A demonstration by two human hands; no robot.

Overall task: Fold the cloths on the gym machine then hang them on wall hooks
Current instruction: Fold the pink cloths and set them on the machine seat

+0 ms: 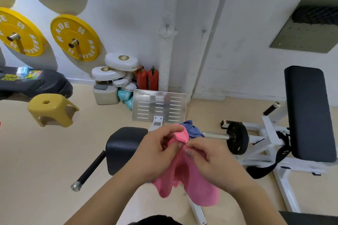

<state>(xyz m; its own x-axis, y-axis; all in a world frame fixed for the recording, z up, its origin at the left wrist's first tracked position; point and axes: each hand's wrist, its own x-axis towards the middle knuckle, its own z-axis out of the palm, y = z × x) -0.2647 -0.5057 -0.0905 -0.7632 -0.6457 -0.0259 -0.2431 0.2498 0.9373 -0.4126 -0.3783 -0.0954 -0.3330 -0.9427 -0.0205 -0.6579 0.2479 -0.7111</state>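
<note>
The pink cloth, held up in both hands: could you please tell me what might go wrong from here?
1. The left hand and right hand pinch the pink cloth only near its top edge while the rest hangs loose; a slip could drop it onto the floor.
2. The blue cloth lies bunched just behind the hands; the hanging pink cloth might snag it and pull it down.

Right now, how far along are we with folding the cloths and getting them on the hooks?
Early on. Done: nothing yet, the wall hooks are bare. In hand: the left hand and right hand pinch the top edge of the pink cloth, which hangs loose, not neatly folded. Left: finishing that fold, then the blue cloth, crumpled on the gym machine behind the hands, and hanging both.
</note>
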